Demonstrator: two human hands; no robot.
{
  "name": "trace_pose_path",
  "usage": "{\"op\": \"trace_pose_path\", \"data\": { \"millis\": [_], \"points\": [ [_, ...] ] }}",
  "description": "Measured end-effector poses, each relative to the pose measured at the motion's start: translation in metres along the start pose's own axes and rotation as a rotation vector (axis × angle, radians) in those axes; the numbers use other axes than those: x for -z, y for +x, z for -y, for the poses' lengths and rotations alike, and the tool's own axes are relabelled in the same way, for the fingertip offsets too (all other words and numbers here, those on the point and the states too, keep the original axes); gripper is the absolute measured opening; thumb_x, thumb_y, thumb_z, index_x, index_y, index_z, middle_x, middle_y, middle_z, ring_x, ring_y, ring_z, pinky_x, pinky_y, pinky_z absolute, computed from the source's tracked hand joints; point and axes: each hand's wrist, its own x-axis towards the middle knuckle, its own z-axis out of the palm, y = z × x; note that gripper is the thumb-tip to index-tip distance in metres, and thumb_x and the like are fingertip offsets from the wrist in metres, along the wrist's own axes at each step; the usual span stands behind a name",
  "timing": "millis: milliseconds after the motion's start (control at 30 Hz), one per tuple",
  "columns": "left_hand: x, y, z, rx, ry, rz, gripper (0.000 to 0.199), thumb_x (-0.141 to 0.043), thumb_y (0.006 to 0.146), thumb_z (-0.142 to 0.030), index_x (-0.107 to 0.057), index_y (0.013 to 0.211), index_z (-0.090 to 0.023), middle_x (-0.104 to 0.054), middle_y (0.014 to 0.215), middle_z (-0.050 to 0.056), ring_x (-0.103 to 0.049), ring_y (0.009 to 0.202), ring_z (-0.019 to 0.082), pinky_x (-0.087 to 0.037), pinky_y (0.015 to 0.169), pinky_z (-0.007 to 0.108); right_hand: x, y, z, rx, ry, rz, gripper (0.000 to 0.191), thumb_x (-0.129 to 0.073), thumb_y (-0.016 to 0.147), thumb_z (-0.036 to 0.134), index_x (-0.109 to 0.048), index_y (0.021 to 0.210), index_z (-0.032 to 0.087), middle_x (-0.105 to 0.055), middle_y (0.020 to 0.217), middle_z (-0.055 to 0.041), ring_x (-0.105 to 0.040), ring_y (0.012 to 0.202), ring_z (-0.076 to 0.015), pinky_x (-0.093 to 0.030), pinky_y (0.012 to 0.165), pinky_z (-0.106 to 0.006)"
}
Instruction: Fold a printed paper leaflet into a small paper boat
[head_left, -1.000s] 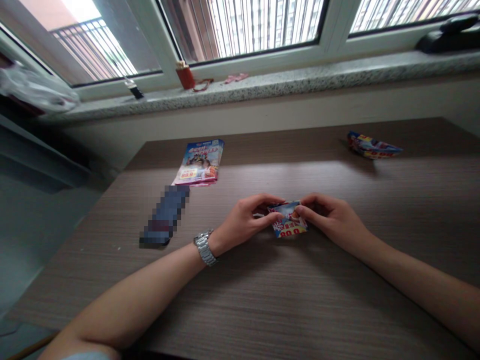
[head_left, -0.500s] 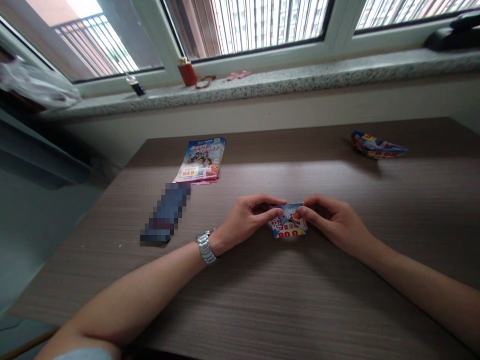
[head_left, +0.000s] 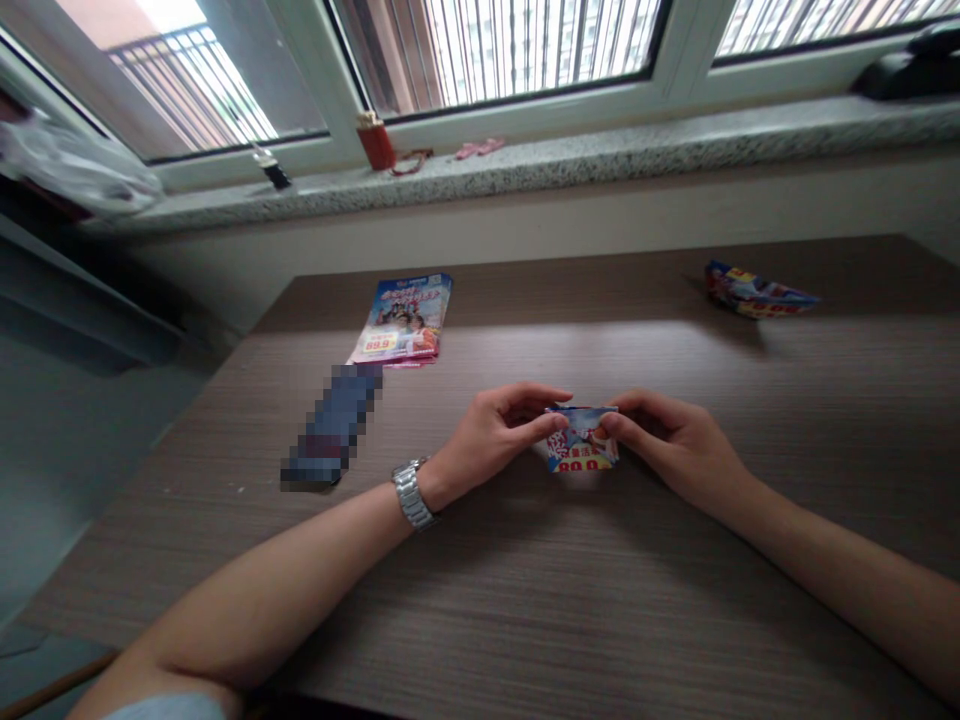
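A small folded paper (head_left: 582, 455), printed in blue, red and yellow, is held between two bare hands a little below and right of the middle of the view, over the table (head_left: 540, 600). Take the paper as the centre of the clock.

At nine o'clock the left hand (head_left: 501, 430) is half curled and has hold of the paper's left end, thumb on the printed face, forefinger arched at the far edge; its lower fingers are hidden. A metal watch (head_left: 414, 495) circles that wrist. At three o'clock the right hand (head_left: 675, 437), also half curled, pinches the right end, thumb in front and forefinger bent behind. Whether the paper touches the table I cannot tell.

A pile of leaflets (head_left: 405, 318) lies at ten o'clock, face up, its edges slightly uneven. Just nearer than it, at nine o'clock, lies a dark phone (head_left: 332, 425) (blotted out in coarse squares, so its screen is unreadable). At two o'clock, well apart from the hands, a second folded paper (head_left: 757, 293) sits near the table's far edge.

Beyond, the windowsill (head_left: 600, 160) carries a red container (head_left: 376, 147) between ten and eleven o'clock and a small pink thing (head_left: 480, 149) at eleven.
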Motion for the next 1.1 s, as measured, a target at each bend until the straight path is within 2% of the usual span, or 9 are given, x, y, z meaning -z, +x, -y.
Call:
{"op": "trace_pose_path", "data": {
  "millis": [167,300,600,767,933,1100],
  "points": [
    [0.0026,0.0018,0.0009,0.056,-0.025,-0.051,0.027,-0.073,0.087,-0.038,-0.073,0.100,-0.014,-0.075,0.094,0.006,-0.069,0.083,0.014,-0.057,0.079,0.025,0.0006,-0.0012,-0.0012,0.000,0.018,-0.032,0.026,-0.067,0.086,0.052,-0.070,0.087,0.027,-0.076,0.080,-0.0017,-0.070,0.070,-0.0209,-0.057,0.064,-0.032],
    [0.0026,0.0021,-0.0006,0.068,-0.027,-0.066,0.029,-0.074,0.085,-0.041,-0.074,0.097,-0.014,-0.075,0.092,0.006,-0.067,0.081,0.014,-0.055,0.077,0.025,0.0008,-0.0023,-0.0006,-0.001,0.024,-0.028,0.025,-0.067,0.087,0.051,-0.070,0.087,0.026,-0.076,0.080,-0.0017,-0.070,0.071,-0.0207,-0.056,0.064,-0.032],
    [0.0014,0.0027,-0.0004,0.068,-0.078,-0.075,0.024,-0.074,0.086,-0.037,-0.074,0.087,-0.014,-0.072,0.082,0.002,-0.063,0.074,0.010,-0.051,0.072,0.020,0.0006,-0.0040,0.0020,0.027,-0.016,-0.014,0.023,-0.065,0.089,0.048,-0.071,0.087,0.026,-0.075,0.079,-0.0017,-0.068,0.070,-0.0196,-0.054,0.063,-0.031],
    [0.0017,0.0023,0.0008,0.069,-0.038,-0.070,0.026,-0.073,0.087,-0.039,-0.073,0.090,-0.013,-0.072,0.084,0.004,-0.065,0.076,0.011,-0.052,0.073,0.022,-0.0004,-0.0034,0.0000,0.034,-0.048,-0.017,0.026,-0.064,0.089,0.050,-0.071,0.087,0.026,-0.075,0.080,-0.0025,-0.068,0.070,-0.0209,-0.054,0.062,-0.032],
    [0.0019,0.0015,0.0008,0.064,-0.071,0.000,0.024,-0.075,0.085,-0.034,-0.073,0.099,-0.015,-0.074,0.096,0.006,-0.068,0.085,0.013,-0.054,0.082,0.025,0.0006,-0.0030,-0.0023,0.010,-0.030,-0.066,0.024,-0.064,0.089,0.049,-0.071,0.087,0.027,-0.075,0.079,-0.0016,-0.070,0.070,-0.0214,-0.057,0.064,-0.033],
    [0.0032,0.0022,0.0023,0.065,-0.063,-0.008,0.024,-0.075,0.086,-0.034,-0.074,0.098,-0.014,-0.074,0.095,0.006,-0.067,0.084,0.013,-0.054,0.081,0.025,0.0013,-0.0032,-0.0019,0.032,-0.027,-0.054,0.022,-0.063,0.090,0.047,-0.071,0.087,0.027,-0.075,0.081,-0.0013,-0.070,0.072,-0.0204,-0.057,0.066,-0.032]
  ]
}}
